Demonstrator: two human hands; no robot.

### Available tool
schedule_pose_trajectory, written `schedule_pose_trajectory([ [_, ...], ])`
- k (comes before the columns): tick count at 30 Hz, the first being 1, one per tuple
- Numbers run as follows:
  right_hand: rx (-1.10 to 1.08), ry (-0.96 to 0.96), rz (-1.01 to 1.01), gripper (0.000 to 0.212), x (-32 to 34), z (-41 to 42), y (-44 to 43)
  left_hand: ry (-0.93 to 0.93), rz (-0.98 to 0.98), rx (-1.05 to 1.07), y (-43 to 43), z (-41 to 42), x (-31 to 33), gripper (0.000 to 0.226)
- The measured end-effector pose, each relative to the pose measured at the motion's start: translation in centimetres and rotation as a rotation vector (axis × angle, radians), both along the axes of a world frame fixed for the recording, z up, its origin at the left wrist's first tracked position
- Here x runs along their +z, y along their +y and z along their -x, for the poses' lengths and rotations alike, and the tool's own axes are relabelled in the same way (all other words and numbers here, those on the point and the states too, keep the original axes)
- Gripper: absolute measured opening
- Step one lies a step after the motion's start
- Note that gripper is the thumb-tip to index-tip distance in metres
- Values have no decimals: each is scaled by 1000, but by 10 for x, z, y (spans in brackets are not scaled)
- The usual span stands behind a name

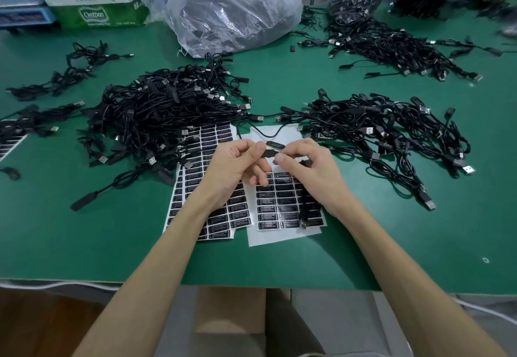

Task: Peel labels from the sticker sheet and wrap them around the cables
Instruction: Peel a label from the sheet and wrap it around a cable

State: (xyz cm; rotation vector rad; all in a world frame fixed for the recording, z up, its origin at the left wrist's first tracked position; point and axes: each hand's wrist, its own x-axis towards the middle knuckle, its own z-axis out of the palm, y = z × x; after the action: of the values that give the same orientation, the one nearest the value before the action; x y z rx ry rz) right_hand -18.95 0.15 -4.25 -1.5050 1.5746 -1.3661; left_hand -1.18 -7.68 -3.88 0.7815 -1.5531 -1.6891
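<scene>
Head view: left fingers [259, 147] and right fingers [281, 159] pinch one cable [275, 144].

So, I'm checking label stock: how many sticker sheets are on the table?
3. The first sheet lies beneath the left hand, the second sheet beneath the right hand, the third sheet at the far-left edge, partly under cables. Others may hide under the cable piles.

Grn table [84, 244], wood flr [42, 328].

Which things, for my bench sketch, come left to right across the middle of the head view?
large cable pile → left hand → held cable → right hand → smaller cable pile
</scene>
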Motion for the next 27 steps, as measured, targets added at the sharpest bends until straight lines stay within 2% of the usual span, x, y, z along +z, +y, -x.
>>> schedule_pose_trajectory([
  [9, 29, -49, -42, 22, 9, -4, 5, 113, -29, -35, -2, -3, 0, 24],
  [14, 100, 7, -57, 27, 9, -5, 6, 91, 3, -45, -1, -4, -2, 32],
  [21, 131, 69, -37, 23, 5, -5, 3, 45, 45, -23, 1, -2, 1, 16],
  [24, 34, 30, -9, 7, 1, -3, 0, 78, 3, 26, -1, -2, 3, 22],
  [27, -47, 224, 45, 22, -8, -2, -1, 106, -85, 54, -5, -2, 1, 27],
])
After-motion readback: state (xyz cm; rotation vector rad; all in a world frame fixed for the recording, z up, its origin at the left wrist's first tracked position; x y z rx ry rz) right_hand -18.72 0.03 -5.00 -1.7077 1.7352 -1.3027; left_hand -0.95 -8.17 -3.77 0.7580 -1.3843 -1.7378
